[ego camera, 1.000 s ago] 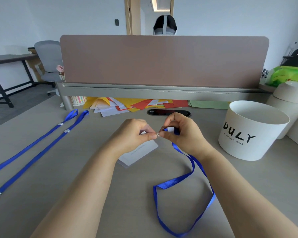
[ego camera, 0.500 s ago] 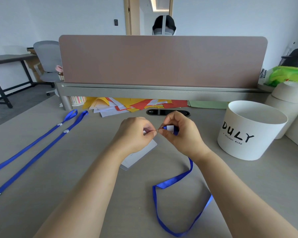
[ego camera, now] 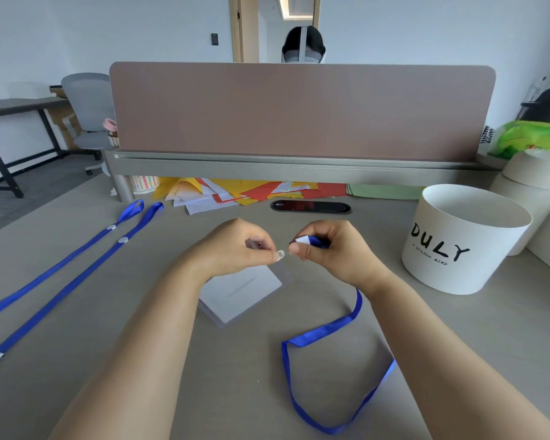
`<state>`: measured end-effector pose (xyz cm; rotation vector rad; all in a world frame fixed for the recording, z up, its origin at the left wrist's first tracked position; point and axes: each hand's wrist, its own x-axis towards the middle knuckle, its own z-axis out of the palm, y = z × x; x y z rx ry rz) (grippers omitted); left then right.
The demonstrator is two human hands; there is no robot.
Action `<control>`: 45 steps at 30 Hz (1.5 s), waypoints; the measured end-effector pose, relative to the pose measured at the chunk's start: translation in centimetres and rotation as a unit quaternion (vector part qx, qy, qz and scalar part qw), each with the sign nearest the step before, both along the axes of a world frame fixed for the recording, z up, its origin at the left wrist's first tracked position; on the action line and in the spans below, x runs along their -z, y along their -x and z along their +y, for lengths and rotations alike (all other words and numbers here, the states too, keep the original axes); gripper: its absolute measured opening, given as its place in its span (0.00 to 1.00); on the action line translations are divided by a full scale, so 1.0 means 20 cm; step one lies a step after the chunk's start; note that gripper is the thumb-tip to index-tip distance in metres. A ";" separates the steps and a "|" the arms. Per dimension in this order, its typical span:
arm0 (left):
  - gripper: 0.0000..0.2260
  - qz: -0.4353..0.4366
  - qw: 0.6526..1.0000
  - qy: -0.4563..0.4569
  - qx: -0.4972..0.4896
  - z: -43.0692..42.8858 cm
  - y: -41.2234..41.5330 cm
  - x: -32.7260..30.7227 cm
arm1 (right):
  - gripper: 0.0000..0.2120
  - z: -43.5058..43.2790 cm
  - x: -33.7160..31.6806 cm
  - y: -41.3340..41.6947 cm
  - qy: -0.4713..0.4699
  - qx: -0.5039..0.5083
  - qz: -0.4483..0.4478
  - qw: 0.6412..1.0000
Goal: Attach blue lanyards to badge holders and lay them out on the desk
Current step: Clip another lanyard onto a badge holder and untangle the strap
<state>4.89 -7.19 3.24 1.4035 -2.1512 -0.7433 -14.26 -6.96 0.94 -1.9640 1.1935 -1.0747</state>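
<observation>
Drawing your hands slightly apart now.
Your left hand (ego camera: 235, 249) pinches the tab (ego camera: 280, 254) of the holder (ego camera: 242, 293), lying below on the worktop (ego camera: 140, 312); your right hand (ego camera: 334, 252) pinches the lanyard (ego camera: 324, 331) end, likely not yet joined.

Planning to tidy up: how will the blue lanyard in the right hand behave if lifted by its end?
Probably floppy: the lanyard lies in loose, kinked loops on the desk. Likely light: the right hand pinches its end with fingertips.

Woven cloth lanyard (ego camera: 323, 331), matt desk (ego camera: 77, 328)
</observation>
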 end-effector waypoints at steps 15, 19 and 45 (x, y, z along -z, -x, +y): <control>0.19 -0.022 0.989 -0.137 0.060 0.09 -0.18 -0.01 | 0.14 0.02 -0.08 -0.08 -0.092 -0.079 0.119 0.985; 0.08 0.040 0.985 -0.152 0.076 0.12 -0.15 0.01 | 0.14 0.04 -0.11 -0.13 -0.075 -0.091 0.117 0.986; 0.17 0.013 0.998 -0.034 -0.050 0.14 -0.08 0.08 | 0.22 0.16 -0.12 0.03 -0.078 -0.029 0.090 0.992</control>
